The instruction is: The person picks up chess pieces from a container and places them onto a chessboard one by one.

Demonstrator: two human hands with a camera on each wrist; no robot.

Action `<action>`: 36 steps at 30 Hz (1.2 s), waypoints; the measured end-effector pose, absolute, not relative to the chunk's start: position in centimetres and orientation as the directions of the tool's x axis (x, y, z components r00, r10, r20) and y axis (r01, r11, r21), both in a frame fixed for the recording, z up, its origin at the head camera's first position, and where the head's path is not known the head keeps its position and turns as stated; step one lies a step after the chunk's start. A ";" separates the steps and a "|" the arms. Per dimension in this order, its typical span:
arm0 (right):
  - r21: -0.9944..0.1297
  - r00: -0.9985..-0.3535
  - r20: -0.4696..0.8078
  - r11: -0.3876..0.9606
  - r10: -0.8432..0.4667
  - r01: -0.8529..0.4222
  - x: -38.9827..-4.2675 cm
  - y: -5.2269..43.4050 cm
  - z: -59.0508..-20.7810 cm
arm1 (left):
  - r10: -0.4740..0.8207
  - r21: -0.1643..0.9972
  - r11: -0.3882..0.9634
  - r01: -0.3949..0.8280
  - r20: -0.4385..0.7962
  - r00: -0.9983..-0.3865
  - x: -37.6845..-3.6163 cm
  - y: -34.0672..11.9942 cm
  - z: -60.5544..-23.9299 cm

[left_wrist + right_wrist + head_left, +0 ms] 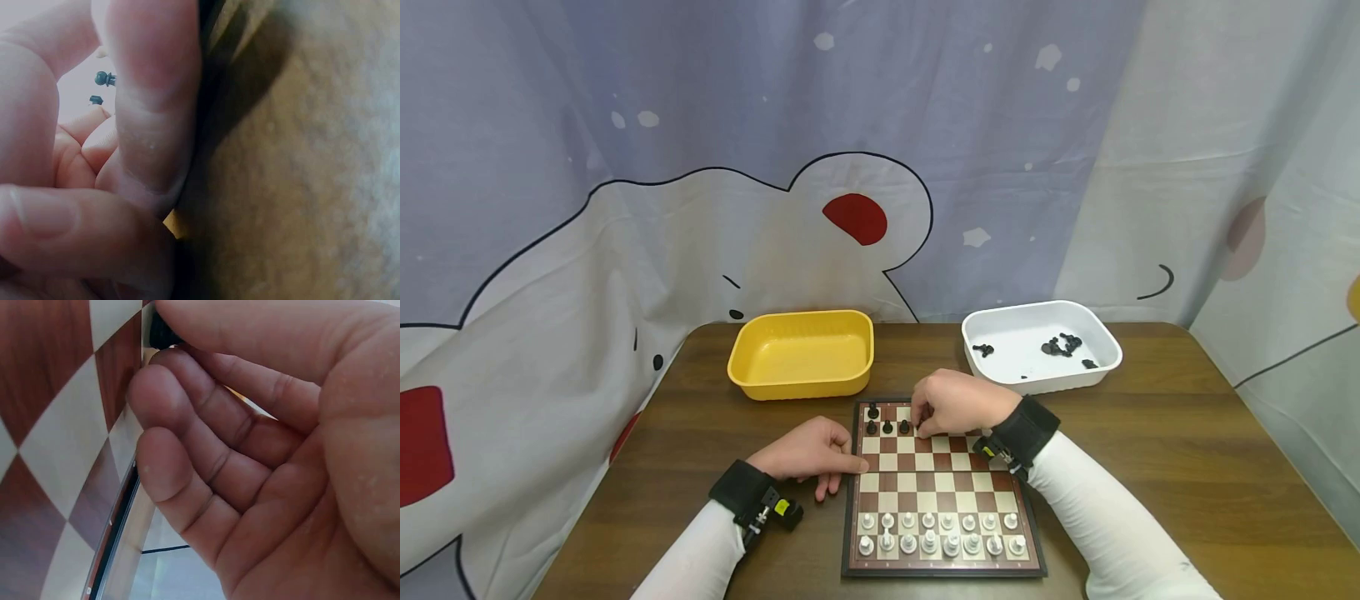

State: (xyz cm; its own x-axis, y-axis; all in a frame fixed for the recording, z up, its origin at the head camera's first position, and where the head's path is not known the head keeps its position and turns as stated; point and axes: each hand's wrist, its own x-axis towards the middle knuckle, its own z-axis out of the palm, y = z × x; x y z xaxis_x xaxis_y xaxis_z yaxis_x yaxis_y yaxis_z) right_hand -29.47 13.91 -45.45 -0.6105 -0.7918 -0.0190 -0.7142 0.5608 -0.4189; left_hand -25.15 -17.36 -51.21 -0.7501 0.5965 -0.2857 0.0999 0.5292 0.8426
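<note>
Black piece point(164, 332) pinched at the right hand's point(953, 403) fingertips, at the far rows of the board point(940, 487); in the right wrist view only a dark bit of it shows between thumb and index finger point(206, 394), so piece type cannot be told. Right hand arched over the board's far edge, knuckles up, fingers curled down and narrow, tips bunched on the piece. Wrist in a black strap, white sleeve running back toward the near right.

Just left of those fingers: four more black pieces point(880, 419) standing on the far two rows. Near the person, two full rows of white pieces point(938, 533), well apart from the fingers.

Left hand point(811, 457) rests on the table point(1165, 467) at the board's left edge, palm down, fingers loosely curled, fingertips touching or just beside the frame; holds nothing. The left wrist view is mostly blurred finger point(150, 100) and table, with two small dark pieces visible through the gap. Same black strap and white sleeve.

Beyond the right hand, far right: white tray point(1101, 337) with a scatter of black pieces inside. Beyond the left hand, far left: yellow tray point(857, 337). Both trays sit near the table's back edge, against a cartoon-print curtain point(775, 125).
</note>
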 end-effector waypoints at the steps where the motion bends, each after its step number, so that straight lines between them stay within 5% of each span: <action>1: -0.422 -0.613 -0.024 0.564 -0.790 -0.710 -29.4 13.9 -45.5 | 0.596 0.842 0.530 0.101 -0.285 -0.751 -25.1 -17.4 -51.2; 24: -0.445 -0.668 -0.094 0.631 -0.738 -0.635 -29.5 15.0 -44.3 | 0.601 0.841 0.530 0.107 -0.283 -0.748 -25.1 -17.4 -51.2; 36: -0.405 -0.712 0.035 0.642 -0.701 -0.651 -30.1 16.9 -42.7 | 0.603 0.839 0.532 0.114 -0.280 -0.747 -25.2 -17.5 -51.2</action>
State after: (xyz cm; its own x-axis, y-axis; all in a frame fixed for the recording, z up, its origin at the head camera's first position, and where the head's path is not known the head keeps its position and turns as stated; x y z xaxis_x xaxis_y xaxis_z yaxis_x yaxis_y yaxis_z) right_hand -30.06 16.95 -42.72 -0.7125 -0.7008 0.0347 -0.6512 0.6420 -0.4046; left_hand -25.17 -17.46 -51.21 -0.7472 0.6025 -0.2805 0.1142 0.5322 0.8389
